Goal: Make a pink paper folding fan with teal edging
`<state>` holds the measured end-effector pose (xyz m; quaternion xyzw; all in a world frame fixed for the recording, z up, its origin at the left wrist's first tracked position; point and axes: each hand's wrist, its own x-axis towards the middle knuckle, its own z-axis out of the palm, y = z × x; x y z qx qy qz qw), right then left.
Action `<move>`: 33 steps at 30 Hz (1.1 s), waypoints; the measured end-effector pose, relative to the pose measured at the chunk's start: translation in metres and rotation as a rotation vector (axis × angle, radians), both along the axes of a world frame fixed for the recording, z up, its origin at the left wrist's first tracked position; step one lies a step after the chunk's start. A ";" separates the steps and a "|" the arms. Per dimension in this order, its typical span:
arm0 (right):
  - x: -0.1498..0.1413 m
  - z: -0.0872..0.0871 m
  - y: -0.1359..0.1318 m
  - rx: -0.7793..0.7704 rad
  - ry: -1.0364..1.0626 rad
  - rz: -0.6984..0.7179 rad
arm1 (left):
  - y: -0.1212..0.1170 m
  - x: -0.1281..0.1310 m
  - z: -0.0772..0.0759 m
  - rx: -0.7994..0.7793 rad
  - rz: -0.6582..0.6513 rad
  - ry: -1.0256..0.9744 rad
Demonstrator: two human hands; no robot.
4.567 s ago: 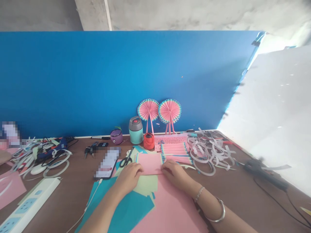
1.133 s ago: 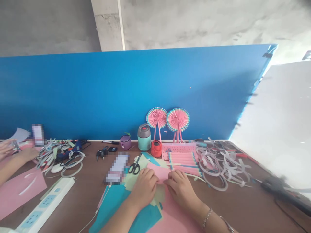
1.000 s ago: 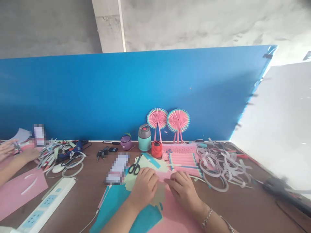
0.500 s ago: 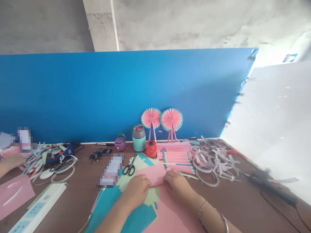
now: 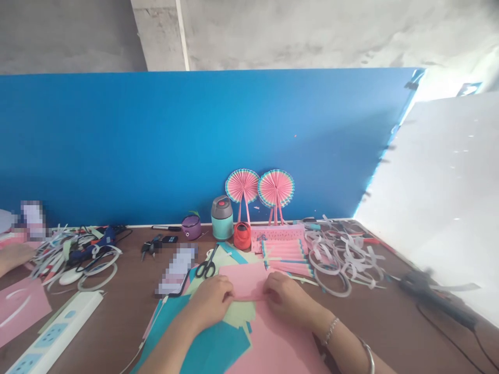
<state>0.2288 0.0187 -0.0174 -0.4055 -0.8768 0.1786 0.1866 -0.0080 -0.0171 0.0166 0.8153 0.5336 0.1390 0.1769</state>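
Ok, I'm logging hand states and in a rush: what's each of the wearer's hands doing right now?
Left hand: closed, holding the left side of the small pink paper.
Right hand: closed, holding its right side.

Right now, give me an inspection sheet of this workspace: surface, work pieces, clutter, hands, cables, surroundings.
Surface: brown tabletop, partly covered by overlapping teal, pale green and pink paper sheets.
Work pieces: small pink sheet; pleated pink paper behind it; two rosette fans before the blue partition.
Clutter: scissors, phone, turquoise flask, purple pot, power strip, tangled white strips.
Hands: left hand and right hand hold the small pink sheet's opposite ends.
Cables: white cable by the phone; black cord at right.
Surroundings: another person's hand at far left.
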 end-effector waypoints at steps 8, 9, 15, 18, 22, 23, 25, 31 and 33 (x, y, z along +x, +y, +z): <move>0.004 -0.006 0.004 -0.059 0.151 0.013 | 0.001 -0.005 -0.002 -0.027 0.122 -0.036; 0.004 -0.006 0.003 -0.062 0.156 0.002 | 0.002 -0.006 -0.003 -0.023 0.124 -0.041; 0.001 -0.009 0.004 -0.088 0.184 -0.042 | 0.003 -0.006 0.000 -0.023 0.118 -0.052; 0.000 -0.009 0.005 -0.129 0.213 -0.099 | 0.005 -0.006 0.000 -0.066 0.134 -0.067; -0.001 -0.005 0.005 -0.147 0.211 -0.111 | 0.007 -0.008 -0.003 -0.097 0.170 -0.087; -0.002 -0.004 0.005 -0.144 0.209 -0.106 | 0.007 -0.008 -0.003 -0.101 0.179 -0.093; -0.002 -0.003 0.004 -0.142 0.209 -0.110 | 0.007 -0.008 -0.004 -0.106 0.194 -0.104; -0.005 -0.007 0.006 -0.147 0.197 -0.169 | 0.008 -0.008 -0.009 -0.128 0.205 -0.137; -0.005 -0.008 0.007 -0.152 0.205 -0.177 | 0.010 -0.009 -0.013 -0.120 0.208 -0.154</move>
